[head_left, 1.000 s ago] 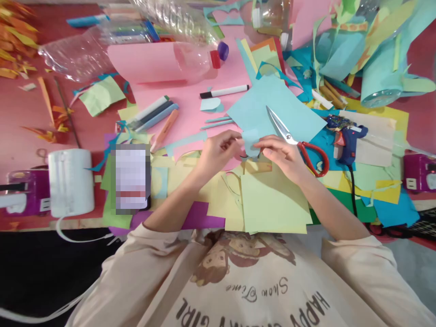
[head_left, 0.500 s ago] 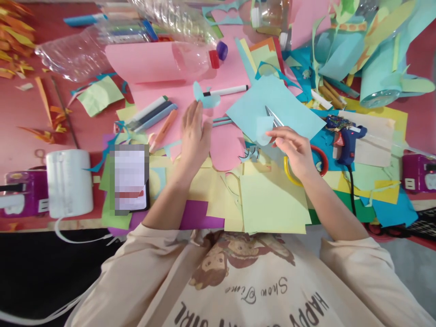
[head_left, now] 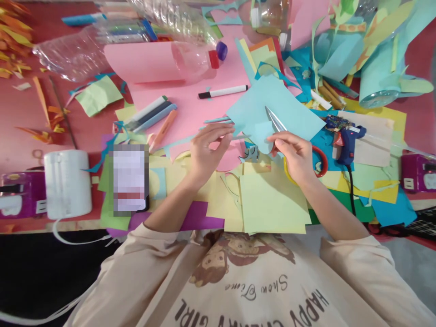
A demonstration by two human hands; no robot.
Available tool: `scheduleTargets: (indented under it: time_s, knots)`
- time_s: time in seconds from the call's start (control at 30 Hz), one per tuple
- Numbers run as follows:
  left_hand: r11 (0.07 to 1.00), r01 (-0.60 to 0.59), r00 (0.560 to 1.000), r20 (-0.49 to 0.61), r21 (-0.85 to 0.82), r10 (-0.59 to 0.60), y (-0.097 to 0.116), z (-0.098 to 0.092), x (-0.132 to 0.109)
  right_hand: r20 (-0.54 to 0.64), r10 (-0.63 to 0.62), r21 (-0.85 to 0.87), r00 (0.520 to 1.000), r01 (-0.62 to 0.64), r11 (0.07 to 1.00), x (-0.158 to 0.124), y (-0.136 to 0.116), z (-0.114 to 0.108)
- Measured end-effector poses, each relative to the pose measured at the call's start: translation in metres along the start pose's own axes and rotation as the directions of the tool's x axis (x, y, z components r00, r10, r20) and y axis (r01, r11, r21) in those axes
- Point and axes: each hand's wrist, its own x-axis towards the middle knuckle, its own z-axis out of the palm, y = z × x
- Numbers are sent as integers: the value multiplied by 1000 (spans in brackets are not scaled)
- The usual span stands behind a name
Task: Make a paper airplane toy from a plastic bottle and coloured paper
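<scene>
In the head view my left hand (head_left: 210, 151) is closed in a pinch on a small light-blue paper piece (head_left: 242, 136), seen nearly edge-on. My right hand (head_left: 294, 152) pinches a rounded light-blue paper cut-out (head_left: 263, 135) by its right edge. Beneath that hand lie scissors, their blades (head_left: 274, 118) on a light-blue sheet (head_left: 289, 109) and their red and yellow handles (head_left: 322, 161) partly covered. A black-and-white marker (head_left: 223, 91) rests on pink paper (head_left: 185, 102) beyond my left hand.
Pink-wrapped bottle (head_left: 143, 61) and clear bottles (head_left: 71, 54) lie at the back. A blue glue gun (head_left: 347, 143) with a cord is at the right. A phone (head_left: 131, 179) and a white device (head_left: 68, 184) sit left. Pale yellow sheets (head_left: 274, 200) cover the front.
My left hand has drawn back toward me and to the right, and the small blue piece is gone from beside the marker. My right hand has shifted slightly with its cut-out.
</scene>
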Motion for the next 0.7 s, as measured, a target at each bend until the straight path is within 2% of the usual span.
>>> scheduleTargets:
  time_s: [0.17,0.27,0.47,0.7]
  knots:
    - [999,13,999,30,-33,-12,2,2,-4,-3,-44,97,999,44,994,-1,3,2]
    - [998,33,998,61,-51,-30,-1,3,-5,21,-27,149,999,24,989,-1,4,1]
    - [986,76,992,112,-151,-59,-3,6,-9,111,90,83,990,-99,992,-5,2,3]
    - [933,149,983,149,-326,-105,4,10,-15,192,144,-35,971,-140,990,-6,-4,8]
